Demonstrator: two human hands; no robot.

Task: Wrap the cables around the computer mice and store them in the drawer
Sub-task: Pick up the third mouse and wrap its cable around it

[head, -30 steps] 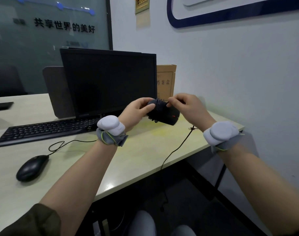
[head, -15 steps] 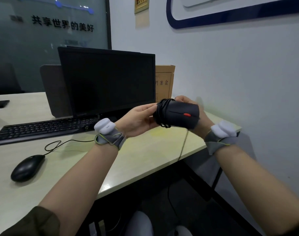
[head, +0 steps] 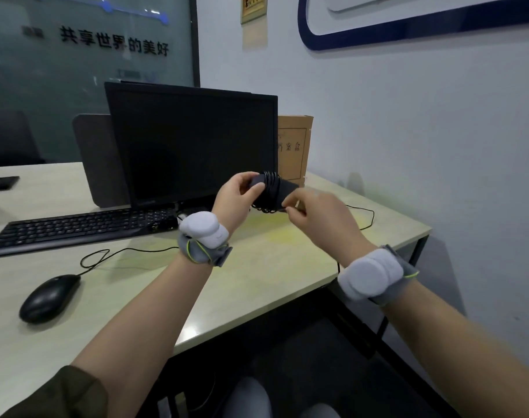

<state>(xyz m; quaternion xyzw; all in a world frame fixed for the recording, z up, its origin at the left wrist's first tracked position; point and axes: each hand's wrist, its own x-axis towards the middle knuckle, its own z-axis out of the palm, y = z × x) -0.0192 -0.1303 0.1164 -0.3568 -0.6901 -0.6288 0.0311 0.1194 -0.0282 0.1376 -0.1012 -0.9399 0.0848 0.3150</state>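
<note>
My left hand grips one end of a black computer mouse held in the air in front of the monitor. Several turns of black cable are wound round its middle. My right hand pinches the loose cable just below the mouse; the rest of that cable loops over the desk's right side and drops off the edge. A second black mouse lies on the desk at the left, its cable curling toward the keyboard. No drawer is in view.
A black monitor and keyboard stand on the pale desk. A brown cardboard file box sits behind the mouse by the wall. The desk's front edge runs diagonally, with dark floor and my knees below.
My right hand came off the far end of the mouse and now pinches the cable under it. The mouse turned, hiding its red wheel, and more cable sits wound on it.
</note>
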